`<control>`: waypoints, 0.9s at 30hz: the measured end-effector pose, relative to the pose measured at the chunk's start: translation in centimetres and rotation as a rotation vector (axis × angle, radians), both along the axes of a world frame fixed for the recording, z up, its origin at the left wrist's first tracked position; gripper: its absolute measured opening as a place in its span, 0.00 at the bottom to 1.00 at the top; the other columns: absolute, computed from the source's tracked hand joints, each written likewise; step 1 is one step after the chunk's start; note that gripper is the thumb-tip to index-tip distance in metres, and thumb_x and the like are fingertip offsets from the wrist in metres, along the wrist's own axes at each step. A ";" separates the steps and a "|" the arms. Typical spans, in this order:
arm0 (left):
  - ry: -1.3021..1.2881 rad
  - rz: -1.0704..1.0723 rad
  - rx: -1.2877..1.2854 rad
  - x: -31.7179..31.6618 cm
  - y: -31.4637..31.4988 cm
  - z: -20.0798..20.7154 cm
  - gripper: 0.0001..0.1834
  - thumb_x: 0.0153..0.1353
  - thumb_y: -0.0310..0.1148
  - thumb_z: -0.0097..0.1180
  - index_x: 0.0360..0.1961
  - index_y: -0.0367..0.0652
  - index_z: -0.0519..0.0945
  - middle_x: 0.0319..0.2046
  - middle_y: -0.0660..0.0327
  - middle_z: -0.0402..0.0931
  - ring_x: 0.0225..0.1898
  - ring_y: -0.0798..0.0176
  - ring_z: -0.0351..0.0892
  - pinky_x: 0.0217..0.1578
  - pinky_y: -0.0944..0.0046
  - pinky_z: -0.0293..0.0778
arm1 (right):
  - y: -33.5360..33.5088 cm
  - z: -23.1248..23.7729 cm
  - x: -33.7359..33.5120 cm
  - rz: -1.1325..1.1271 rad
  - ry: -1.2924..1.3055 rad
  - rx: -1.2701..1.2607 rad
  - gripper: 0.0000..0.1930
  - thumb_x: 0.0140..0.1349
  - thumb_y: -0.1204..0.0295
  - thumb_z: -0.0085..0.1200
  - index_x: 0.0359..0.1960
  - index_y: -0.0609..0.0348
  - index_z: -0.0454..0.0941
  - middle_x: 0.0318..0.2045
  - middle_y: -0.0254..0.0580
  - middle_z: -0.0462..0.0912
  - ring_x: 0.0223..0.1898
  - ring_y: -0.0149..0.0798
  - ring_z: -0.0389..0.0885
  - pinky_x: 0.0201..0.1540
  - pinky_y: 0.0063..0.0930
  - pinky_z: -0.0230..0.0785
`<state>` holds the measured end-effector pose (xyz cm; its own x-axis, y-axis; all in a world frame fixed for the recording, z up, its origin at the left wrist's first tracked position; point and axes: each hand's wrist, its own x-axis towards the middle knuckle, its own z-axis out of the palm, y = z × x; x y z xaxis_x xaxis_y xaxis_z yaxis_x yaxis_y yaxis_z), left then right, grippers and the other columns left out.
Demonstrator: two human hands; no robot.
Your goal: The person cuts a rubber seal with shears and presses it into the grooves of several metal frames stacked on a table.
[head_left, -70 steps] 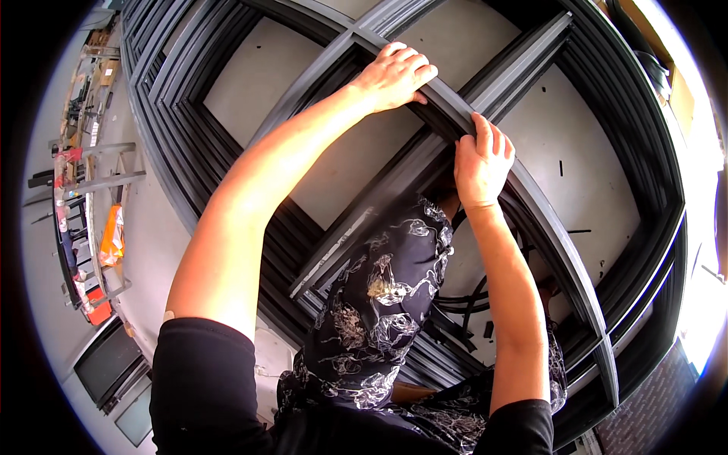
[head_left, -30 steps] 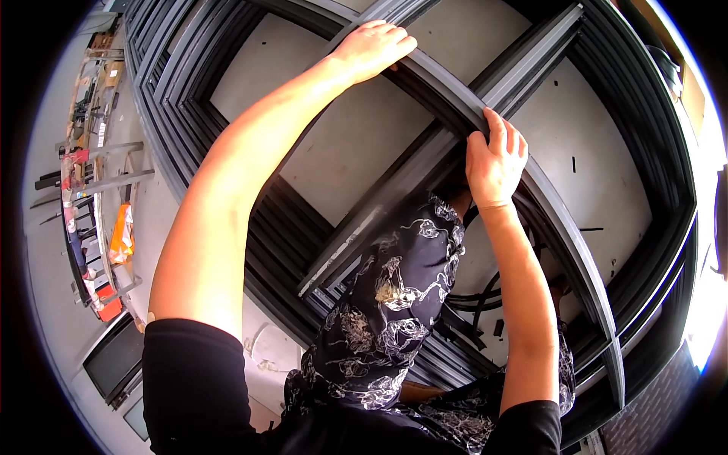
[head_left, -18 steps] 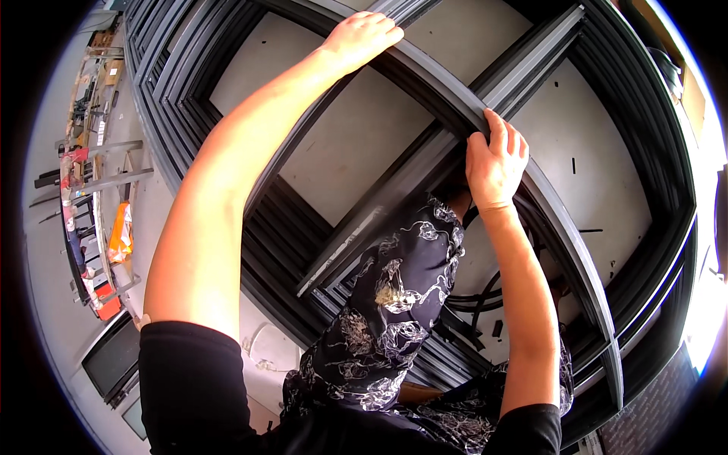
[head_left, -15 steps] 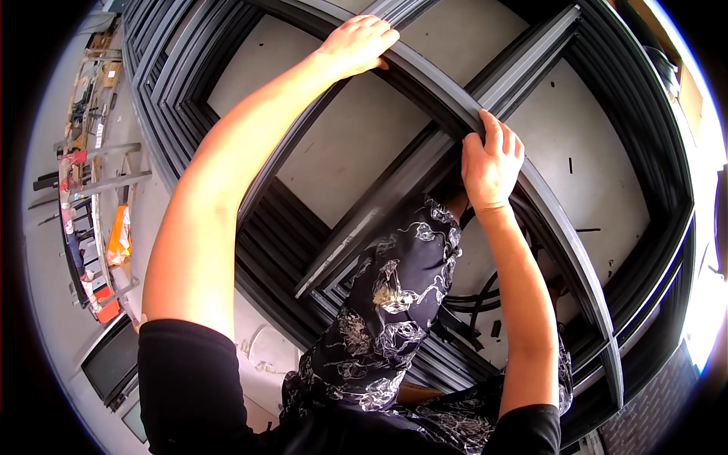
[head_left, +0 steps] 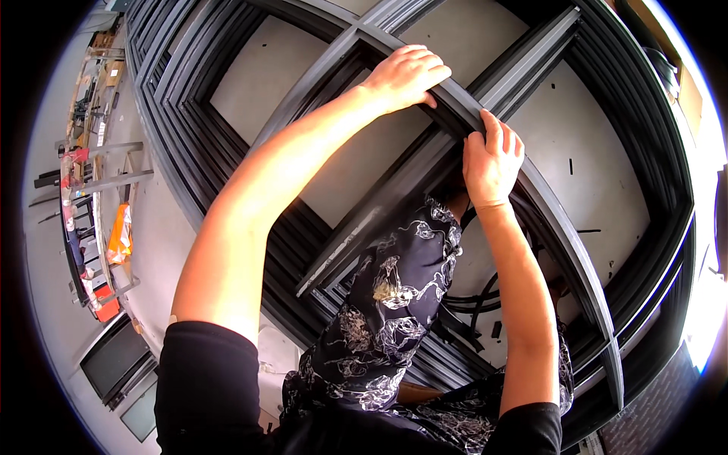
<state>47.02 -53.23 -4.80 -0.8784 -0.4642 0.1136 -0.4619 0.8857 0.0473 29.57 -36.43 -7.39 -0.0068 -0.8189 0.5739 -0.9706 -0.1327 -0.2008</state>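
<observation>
A large grey window frame (head_left: pixel 556 208) with crossing bars lies over a stack of similar frames and curves through the middle of the view. My left hand (head_left: pixel 409 78) is closed over its long bar, fingers on top and thumb at the near side. Further down the same bar, to the right, my right hand (head_left: pixel 493 163) is closed on it, with fingertips over the upper edge. The two hands are apart by a short stretch of bar. The undersides of both grips are hidden. My legs, in black patterned cloth, are among the frame openings.
More dark frames (head_left: pixel 182 98) are stacked at the left and far right. Black scraps and a black cable (head_left: pixel 474 303) lie on the pale floor. A cluttered rack (head_left: pixel 95 182) with an orange bag (head_left: pixel 120 235) stands at far left, near dark panels (head_left: pixel 117 360).
My left hand has slid along the bar to the right and nearer, closer to my right hand. It has uncovered the bar crossing. My right hand has stayed in place.
</observation>
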 end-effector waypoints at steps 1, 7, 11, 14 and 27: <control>0.028 0.029 0.038 -0.1 0.1 0.0 0.35 0.45 0.46 0.72 0.53 0.43 0.76 0.50 0.62 0.78 0.59 0.57 0.73 0.67 0.52 0.61 | -0.1 0.1 0.0 0.011 -0.007 0.007 0.04 0.47 0.74 0.59 0.25 0.56 0.78 0.53 0.36 0.78 0.53 0.42 0.76 0.57 0.42 0.66; -0.016 0.057 0.009 -0.9 0.6 0.4 0.30 0.46 0.43 0.72 0.49 0.44 0.76 0.48 0.62 0.78 0.57 0.56 0.74 0.64 0.54 0.65 | -0.2 -0.4 0.2 -0.014 0.014 -0.047 0.04 0.47 0.73 0.58 0.25 0.56 0.77 0.53 0.36 0.78 0.53 0.41 0.76 0.57 0.42 0.67; 0.157 -0.082 -0.156 -2.5 3.0 -0.4 0.25 0.43 0.43 0.72 0.40 0.46 0.77 0.38 0.61 0.78 0.49 0.55 0.79 0.59 0.55 0.70 | 0.0 -0.1 0.2 0.013 0.011 -0.047 0.03 0.48 0.73 0.57 0.25 0.57 0.78 0.53 0.37 0.78 0.53 0.40 0.76 0.57 0.41 0.67; 0.163 -0.045 -0.072 -3.0 3.4 -1.0 0.28 0.43 0.41 0.73 0.45 0.46 0.77 0.43 0.62 0.78 0.52 0.56 0.77 0.62 0.55 0.68 | -0.2 -0.3 -0.2 0.030 -0.024 -0.054 0.05 0.50 0.75 0.58 0.30 0.58 0.78 0.56 0.41 0.76 0.56 0.46 0.74 0.60 0.44 0.65; 0.134 0.090 -0.004 -4.0 4.8 -1.7 0.38 0.38 0.50 0.76 0.53 0.55 0.76 0.50 0.69 0.74 0.60 0.62 0.69 0.67 0.50 0.56 | 11.3 1.9 0.1 -0.587 -2.036 0.558 0.18 0.67 0.57 0.59 0.43 0.60 0.79 0.33 0.38 0.85 0.31 0.28 0.83 0.28 0.18 0.70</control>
